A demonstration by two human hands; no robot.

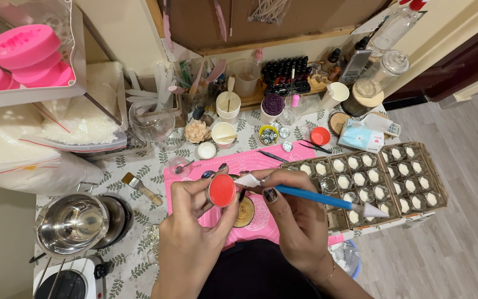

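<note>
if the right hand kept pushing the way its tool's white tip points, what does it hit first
The right hand holds a blue-handled tool whose white tip points left, toward the small red round container in the left hand. It would probably meet that container's upper rim first; depth is unclear.

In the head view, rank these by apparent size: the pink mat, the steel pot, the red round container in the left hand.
1. pink mat
2. steel pot
3. red round container, which is nearer the camera, so looks bigger than it is.
</note>
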